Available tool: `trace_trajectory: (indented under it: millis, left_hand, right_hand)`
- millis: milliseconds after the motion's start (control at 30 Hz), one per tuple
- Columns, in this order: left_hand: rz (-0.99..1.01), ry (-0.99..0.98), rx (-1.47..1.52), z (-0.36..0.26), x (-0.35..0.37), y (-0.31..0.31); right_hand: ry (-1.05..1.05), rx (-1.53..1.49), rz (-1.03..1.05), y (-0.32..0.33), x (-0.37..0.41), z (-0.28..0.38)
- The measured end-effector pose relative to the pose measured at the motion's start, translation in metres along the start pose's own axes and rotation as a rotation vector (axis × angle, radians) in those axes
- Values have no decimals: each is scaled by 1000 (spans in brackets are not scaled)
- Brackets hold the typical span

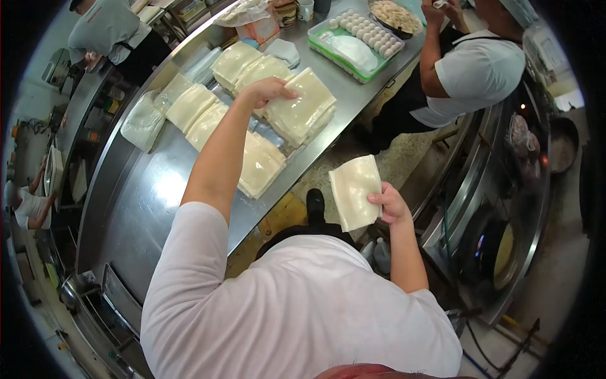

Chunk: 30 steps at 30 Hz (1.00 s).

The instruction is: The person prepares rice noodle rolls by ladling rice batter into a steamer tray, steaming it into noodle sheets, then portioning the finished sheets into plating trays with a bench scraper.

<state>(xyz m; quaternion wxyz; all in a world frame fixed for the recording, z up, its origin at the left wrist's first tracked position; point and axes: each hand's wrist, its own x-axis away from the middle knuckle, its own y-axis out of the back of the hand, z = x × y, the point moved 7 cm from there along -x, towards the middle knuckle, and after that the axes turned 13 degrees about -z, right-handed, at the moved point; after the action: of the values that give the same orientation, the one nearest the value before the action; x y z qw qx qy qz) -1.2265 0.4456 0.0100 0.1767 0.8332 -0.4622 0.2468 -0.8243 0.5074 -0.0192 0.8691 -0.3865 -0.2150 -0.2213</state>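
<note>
My right hand (392, 203) grips a small stack of pale, glossy square sheets (355, 192), held away from the table with the thumb on top. Over the steel table, my left hand (270, 92) is on the edge of a taller pile of the same sheets (303, 104), its thumb on the top sheet and its other fingers mostly hidden. Beside it lie more piles: one behind (237, 63), one to the left (191, 107) and one nearer the table's front edge (260, 165). Clear plastic shows between the piles.
A green-rimmed tray (361, 74) holds rows of white balls, beside a bowl of pale filling (396, 16). A folded white cloth (142, 123) lies on the steel table (165, 189). A co-worker (480, 69) stands at right, near a stove with a wok (495, 252). Others stand at left.
</note>
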Motion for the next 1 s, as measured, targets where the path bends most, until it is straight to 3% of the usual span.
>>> trace_trajectory:
  millis: [67, 300, 367, 433, 567, 600, 667, 800, 867, 933, 1000]
  left_hand:
    - [-178, -42, -482, 13, -30, 17]
    - [-606, -251, -615, 20, -6, 37]
    - [-907, -456, -598, 16, 29, 37]
    - [-821, -457, -408, 36, 50, 18]
    - [-369, -312, 109, 93, 103, -36]
    - [-390, -318, 119, 102, 123, -36]
    - [-52, -216, 510, 118, 163, -55]
    - [-119, -115, 546, 175, 201, -40]
    - [-348, -110, 486, 196, 216, -21]
    - [-446, -148, 552, 205, 226, -8]
    - [-542, -178, 616, 209, 235, 1]
  right_hand:
    - [-26, 17, 10, 3, -9, 16]
    - [-110, 102, 67, 7, -45, 40]
    - [-140, 143, 96, -4, -57, 40]
    - [-166, 188, 129, -20, -70, 40]
    - [-235, 329, 274, -80, -88, 33]
    - [-269, 392, 329, -97, -90, 30]
    - [-318, 448, 393, -131, -93, 21]
    - [-462, 618, 530, -187, -109, -2]
    - [-477, 681, 532, -202, -132, -16]
    - [-372, 1028, 516, -217, -156, -21]
    - [-347, 1014, 528, -241, -176, -24]
